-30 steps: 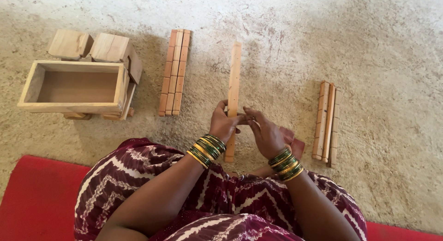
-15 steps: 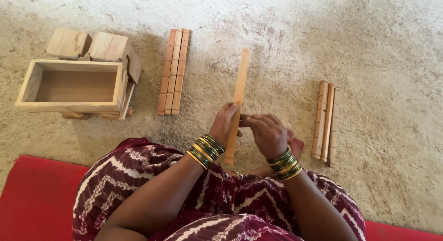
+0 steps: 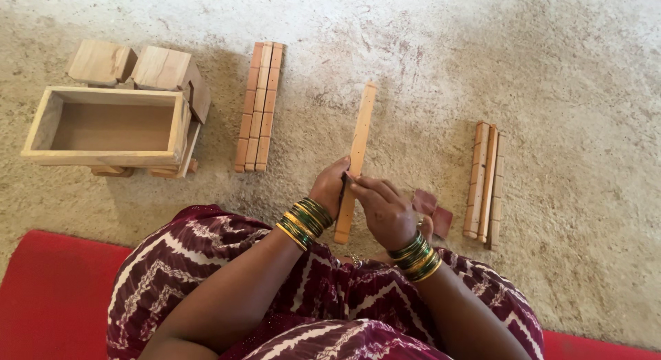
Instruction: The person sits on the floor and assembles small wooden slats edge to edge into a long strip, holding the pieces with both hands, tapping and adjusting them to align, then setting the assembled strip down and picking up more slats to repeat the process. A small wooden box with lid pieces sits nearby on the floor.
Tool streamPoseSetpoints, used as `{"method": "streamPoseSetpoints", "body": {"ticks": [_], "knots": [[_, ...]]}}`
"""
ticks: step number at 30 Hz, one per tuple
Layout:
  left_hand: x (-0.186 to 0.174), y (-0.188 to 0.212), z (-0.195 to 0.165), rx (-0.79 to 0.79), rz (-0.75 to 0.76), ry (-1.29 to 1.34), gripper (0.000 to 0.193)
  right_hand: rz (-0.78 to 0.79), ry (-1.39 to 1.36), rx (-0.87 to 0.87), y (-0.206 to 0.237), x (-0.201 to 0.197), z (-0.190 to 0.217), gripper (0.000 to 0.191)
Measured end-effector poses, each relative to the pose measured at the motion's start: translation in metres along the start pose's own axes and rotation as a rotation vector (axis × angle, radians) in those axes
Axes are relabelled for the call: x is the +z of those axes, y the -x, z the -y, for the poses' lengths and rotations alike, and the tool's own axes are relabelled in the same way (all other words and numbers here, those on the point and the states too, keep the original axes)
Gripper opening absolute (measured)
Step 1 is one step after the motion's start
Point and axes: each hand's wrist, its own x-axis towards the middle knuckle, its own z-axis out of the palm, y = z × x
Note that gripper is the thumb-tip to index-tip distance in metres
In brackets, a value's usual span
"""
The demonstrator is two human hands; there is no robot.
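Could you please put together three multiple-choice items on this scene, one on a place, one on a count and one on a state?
1. Where does the open wooden box lie?
A. To the left of the hands
B. To the right of the hands
C. On the red mat

2. How many hands touch the long wooden strip?
A. None
B. One
C. Two

3. What is inside the box?
A. Wooden sticks
B. Nothing that shows
C. Cloth

Answers:
1. A: the box sits on the sandy floor at the far left, well off the red mat.
2. C: the left hand holds the strip from its left side and the right hand presses something small and dark to it; what that is cannot be told.
3. B: the bare bottom of the box shows.
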Motion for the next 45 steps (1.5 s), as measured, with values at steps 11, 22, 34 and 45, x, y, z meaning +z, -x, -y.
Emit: {"method": "streamPoseSetpoints", "body": {"ticks": [11,22,34,45], "knots": [[0.002,-0.001,0.007,-0.004,-0.005,-0.022,0.025,0.174,-0.152,0.401,-0.018,-0.026,0.023,0.027],[0.006,0.002,0.005,-0.011,0.011,-0.098,0.035,0.213,0.007,0.324,-0.009,-0.022,0.022,0.022],[0.013,0.010,0.000,0.009,0.059,-0.129,0.040,0.168,-0.116,0.367,-0.002,-0.021,0.012,0.013],[0.040,0.039,-0.011,-0.155,0.244,-0.577,0.054,-0.210,0.193,0.550,-0.012,-0.080,-0.099,0.006]]}}
